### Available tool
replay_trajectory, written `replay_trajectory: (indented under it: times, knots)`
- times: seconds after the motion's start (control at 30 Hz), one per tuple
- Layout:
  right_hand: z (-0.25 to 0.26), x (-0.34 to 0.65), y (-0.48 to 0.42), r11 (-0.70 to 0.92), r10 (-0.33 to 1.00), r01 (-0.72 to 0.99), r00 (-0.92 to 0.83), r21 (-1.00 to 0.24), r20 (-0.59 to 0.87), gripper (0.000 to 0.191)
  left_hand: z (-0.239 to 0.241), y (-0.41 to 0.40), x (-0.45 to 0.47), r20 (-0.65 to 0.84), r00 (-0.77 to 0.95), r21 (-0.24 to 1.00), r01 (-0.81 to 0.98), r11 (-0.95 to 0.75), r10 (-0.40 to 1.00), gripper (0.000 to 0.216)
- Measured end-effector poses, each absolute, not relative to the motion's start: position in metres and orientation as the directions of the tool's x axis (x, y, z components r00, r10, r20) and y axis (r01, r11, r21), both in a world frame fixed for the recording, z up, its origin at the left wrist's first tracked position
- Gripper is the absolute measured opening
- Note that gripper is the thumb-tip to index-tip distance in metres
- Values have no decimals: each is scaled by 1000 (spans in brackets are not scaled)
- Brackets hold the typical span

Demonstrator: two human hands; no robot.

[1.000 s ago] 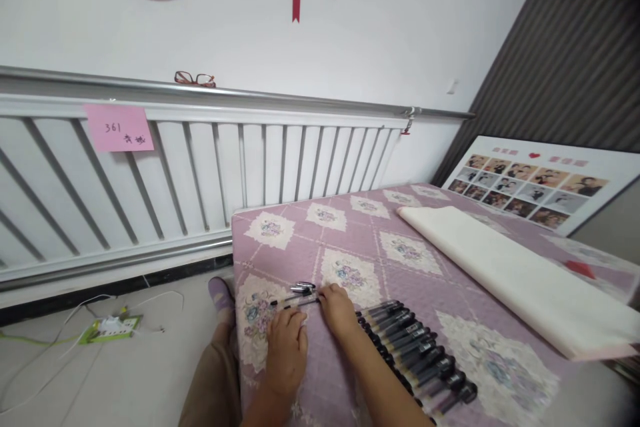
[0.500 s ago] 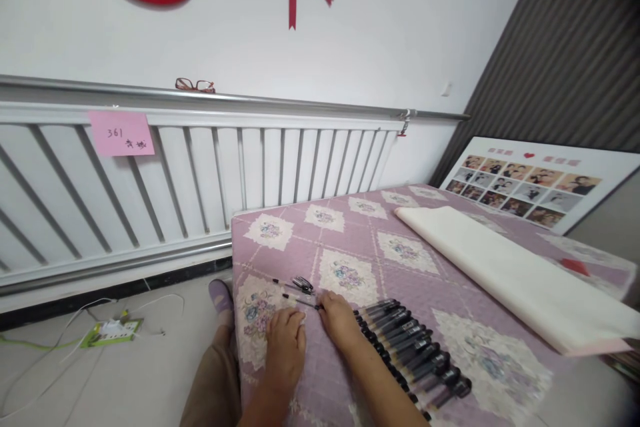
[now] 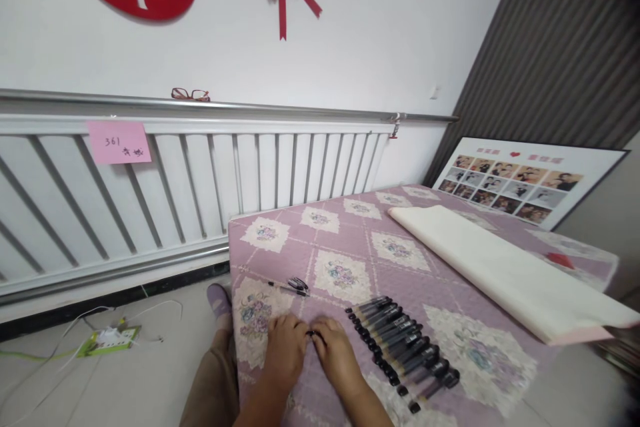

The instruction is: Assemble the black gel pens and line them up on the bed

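My left hand (image 3: 286,350) and my right hand (image 3: 334,350) meet near the table's front left, fingertips closed. Between them they pinch a pen (image 3: 312,333); only a short dark bit of it shows, the rest is hidden by the fingers. Just beyond lie a thin black pen piece (image 3: 287,289) and a few dark pen caps (image 3: 299,282). To the right of my right hand, a slanting row of several black pens (image 3: 400,333) lies side by side, their dark ends toward me.
A purple floral cloth (image 3: 350,227) covers the table. A long cream sheet (image 3: 480,260) lies across its right side, with a photo board (image 3: 530,180) behind. A white radiator (image 3: 295,167) borders the far side. On the floor at left, a power strip (image 3: 109,340) trails cables.
Both hands have come together nearer to me, the right one drawn back from the loose pens. A pen that lay between the hands is now pinched in the fingers. The view has shifted slightly.
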State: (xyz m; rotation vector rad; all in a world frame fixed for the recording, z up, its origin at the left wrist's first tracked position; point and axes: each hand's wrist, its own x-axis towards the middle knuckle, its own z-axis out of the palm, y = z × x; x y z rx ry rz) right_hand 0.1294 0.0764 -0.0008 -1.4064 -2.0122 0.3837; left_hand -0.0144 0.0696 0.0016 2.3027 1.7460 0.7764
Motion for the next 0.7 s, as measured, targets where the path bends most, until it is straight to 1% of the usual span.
replay_trajectory:
  times: [0.1,0.17,0.23,0.5,0.6,0.7]
  knots:
    - [-8,135,74,292,931,673,-36,-680,364,29,4,69,-15,302,172,413,863,-291,938,26]
    - [-10,138,73,244,933,655,42,-716,357,33,4,68,-15,307,167,427,856,-293,937,25]
    - [-10,140,71,240,934,648,50,-723,355,34,3,68,-15,311,169,434,850,-299,935,24]
    - [-3,139,67,306,913,633,16,-711,407,35,-2,67,-15,325,167,441,844,-306,931,23]
    - [-7,141,69,320,904,627,22,-710,426,34,-2,68,-15,298,166,429,856,-287,940,25]
    - [-11,143,71,317,896,619,54,-719,441,34,-2,69,-15,261,155,445,857,-261,953,27]
